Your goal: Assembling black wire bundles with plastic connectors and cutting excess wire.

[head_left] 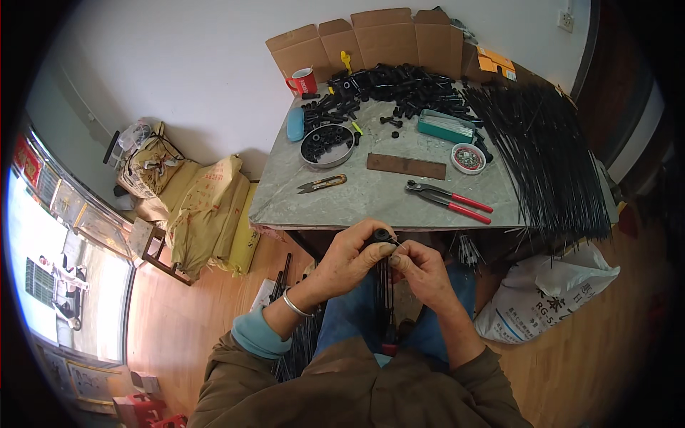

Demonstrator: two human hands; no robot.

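My left hand (pixel 353 257) grips a small black cap-like part (pixel 382 235) at the top of a bundle of thin black rods (pixel 386 292) that stands between my knees. My right hand (pixel 419 267) pinches at the same part from the right, fingertips touching the left hand's. Both hands hover just in front of the near edge of a grey table (pixel 371 203). A silver bangle sits on my left wrist.
On the table lie red-handled pincers (pixel 448 200), small snips (pixel 322 183), a brown flat bar (pixel 406 165), a round tin of black parts (pixel 326 145), a small bowl (pixel 468 158), a teal box (pixel 446 128), a heap of black pieces (pixel 399 85), a red mug (pixel 303 80) and long black rods (pixel 546 157). Sacks stand at left (pixel 207 214) and right (pixel 542 299).
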